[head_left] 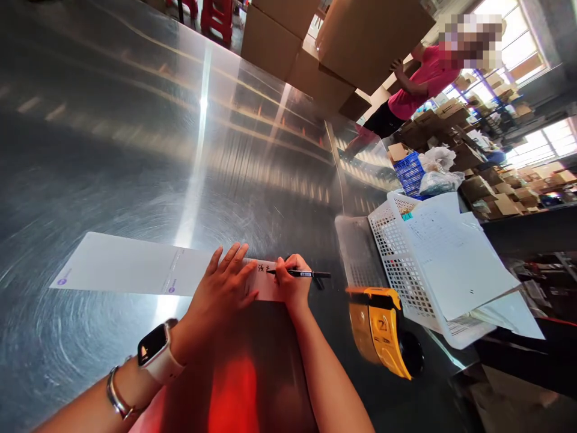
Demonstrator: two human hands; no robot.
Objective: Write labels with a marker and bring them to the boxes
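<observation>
A long white paper strip [130,264] with small purple marks lies flat on the shiny metal table [112,174]. My left hand [229,276] rests on the strip with its fingers spread, pressing it down. Near the strip's right end, my right hand [294,279] grips a black marker pen [311,274]. The pen's tip touches the paper beside black handwritten characters [262,268]. Part of the strip is hidden under both hands. A watch and a bracelet are on my left wrist.
To the right of my right hand stands a yellow tape dispenser [383,334]. Behind it is a white perforated basket [406,264] with paper sheets [460,258] on it. A blue crate [409,174] and cardboard boxes [279,30] are farther off. A person [419,84] in pink handles a large box.
</observation>
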